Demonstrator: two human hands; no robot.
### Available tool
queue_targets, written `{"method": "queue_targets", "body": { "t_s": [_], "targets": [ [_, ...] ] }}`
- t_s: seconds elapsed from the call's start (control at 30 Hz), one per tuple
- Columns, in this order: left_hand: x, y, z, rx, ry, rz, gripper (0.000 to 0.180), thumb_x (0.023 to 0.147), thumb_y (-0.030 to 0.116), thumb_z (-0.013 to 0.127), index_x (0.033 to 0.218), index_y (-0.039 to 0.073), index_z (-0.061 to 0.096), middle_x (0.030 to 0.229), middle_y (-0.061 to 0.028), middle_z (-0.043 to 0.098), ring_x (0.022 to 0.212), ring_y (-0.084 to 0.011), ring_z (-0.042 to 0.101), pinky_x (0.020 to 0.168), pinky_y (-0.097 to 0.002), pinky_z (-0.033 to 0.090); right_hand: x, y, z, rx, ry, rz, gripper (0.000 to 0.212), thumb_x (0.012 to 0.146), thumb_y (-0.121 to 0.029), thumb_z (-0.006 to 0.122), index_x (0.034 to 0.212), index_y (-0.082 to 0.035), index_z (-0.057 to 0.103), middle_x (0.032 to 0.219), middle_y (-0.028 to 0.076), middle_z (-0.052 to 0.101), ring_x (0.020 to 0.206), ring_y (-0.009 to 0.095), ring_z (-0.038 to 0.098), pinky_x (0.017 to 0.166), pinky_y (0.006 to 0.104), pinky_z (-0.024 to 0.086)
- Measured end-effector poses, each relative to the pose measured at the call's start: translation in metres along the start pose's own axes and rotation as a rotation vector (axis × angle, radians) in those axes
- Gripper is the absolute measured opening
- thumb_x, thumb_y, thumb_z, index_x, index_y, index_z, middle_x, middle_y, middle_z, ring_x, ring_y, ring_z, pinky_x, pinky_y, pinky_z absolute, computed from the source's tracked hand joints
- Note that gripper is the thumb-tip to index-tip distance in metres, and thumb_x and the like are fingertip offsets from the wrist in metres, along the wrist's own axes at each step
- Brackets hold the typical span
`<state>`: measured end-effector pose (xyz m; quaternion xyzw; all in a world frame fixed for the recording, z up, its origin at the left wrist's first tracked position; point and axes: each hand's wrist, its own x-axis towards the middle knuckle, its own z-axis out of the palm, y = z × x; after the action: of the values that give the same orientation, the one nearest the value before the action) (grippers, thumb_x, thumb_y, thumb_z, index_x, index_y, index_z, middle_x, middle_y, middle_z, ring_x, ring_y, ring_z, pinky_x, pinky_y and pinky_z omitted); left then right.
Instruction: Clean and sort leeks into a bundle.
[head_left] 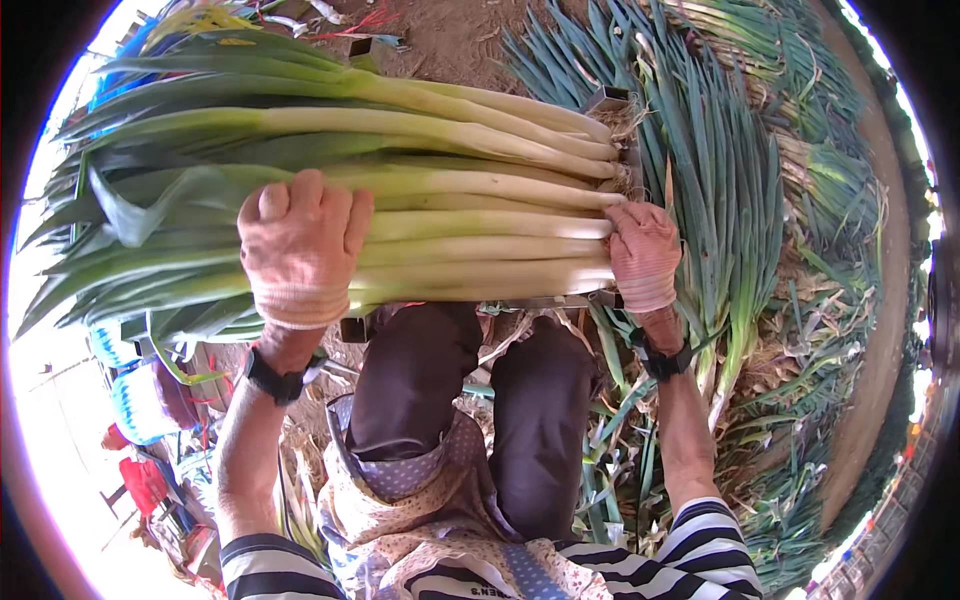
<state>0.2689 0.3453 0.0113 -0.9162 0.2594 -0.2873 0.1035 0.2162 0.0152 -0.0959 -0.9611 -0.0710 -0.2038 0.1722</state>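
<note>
A broad row of long, thick green onions (480, 185) lies across in front of me above my knees, white root ends to the right and green leaves to the left. My left hand (298, 240), in a pinkish glove with a ribbed cuff, is curled in a fist on the greens of one near the row's middle. At the right end, my right hand (645, 250), gloved alike, has its fingers closed round the white root end of a stalk. Parts of a metal rack (605, 98) show at the edges of the row; most of it is hidden underneath.
More green onions (715, 190) lie in a pile at the right, with others heaped (835, 190) farther right. Loose leaves and trimmings (770, 440) litter the ground beside my right arm. A blue-and-white plastic bundle (140, 400) and a red bag (145, 487) stand at the left.
</note>
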Motion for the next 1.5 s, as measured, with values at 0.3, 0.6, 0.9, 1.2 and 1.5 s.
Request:
{"method": "queue_targets", "body": {
  "t_s": [0.3,0.6,0.9,1.2,1.5],
  "targets": [
    [-0.002,0.005,-0.002,-0.015,-0.101,-0.051,0.017,0.071,0.025,0.064,0.064,0.016,0.052,0.077,-0.0023,0.046,0.077,-0.0232,0.043,0.071,-0.037,0.04,0.001,-0.007,-0.005,-0.024,-0.048,0.07,0.024,0.068,-0.008,0.059,0.091,-0.009,0.066,0.092,0.004,0.061,0.095,0.027,0.054,0.085,0.0404,0.042],
    [0.0,0.004,0.004,0.023,-0.122,-0.052,0.015,0.076,0.024,0.065,0.069,0.012,0.059,0.081,-0.0046,0.054,0.079,-0.0263,0.049,0.073,-0.0399,0.04,-0.001,-0.002,-0.004,0.026,0.05,0.031,0.023,0.068,-0.006,0.059,0.091,-0.007,0.065,0.09,0.003,0.06,0.094,0.025,0.054,0.086,0.0391,0.041],
    [0.002,0.011,-0.013,0.028,-0.021,-0.046,0.017,0.077,0.025,0.064,0.067,0.013,0.058,0.081,-0.0044,0.056,0.077,-0.0255,0.051,0.073,-0.0396,0.041,-0.004,0.0,-0.002,0.016,0.151,-0.033,0.022,0.071,-0.007,0.057,0.092,-0.007,0.064,0.089,0.006,0.063,0.092,0.025,0.058,0.084,0.0408,0.044],
    [-0.003,0.005,-0.009,0.038,-0.026,0.046,0.017,0.078,0.025,0.061,0.068,0.013,0.055,0.074,-0.0049,0.051,0.074,-0.0253,0.049,0.069,-0.0391,0.04,-0.002,0.001,-0.006,-0.032,-0.003,-0.016,0.02,0.071,-0.012,0.059,0.09,-0.011,0.065,0.093,0.003,0.065,0.096,0.026,0.058,0.085,0.0411,0.044],
    [-0.01,0.001,-0.009,0.016,0.054,0.037,0.012,0.076,0.025,0.058,0.068,0.017,0.054,0.074,-0.0023,0.049,0.074,-0.0227,0.047,0.067,-0.0371,0.041,0.04,-0.031,0.0,0.075,-0.201,-0.043,0.026,0.084,-0.033,0.06,0.095,-0.011,0.067,0.089,0.011,0.065,0.084,0.03,0.061,0.074,0.04,0.049]
  ]
}}
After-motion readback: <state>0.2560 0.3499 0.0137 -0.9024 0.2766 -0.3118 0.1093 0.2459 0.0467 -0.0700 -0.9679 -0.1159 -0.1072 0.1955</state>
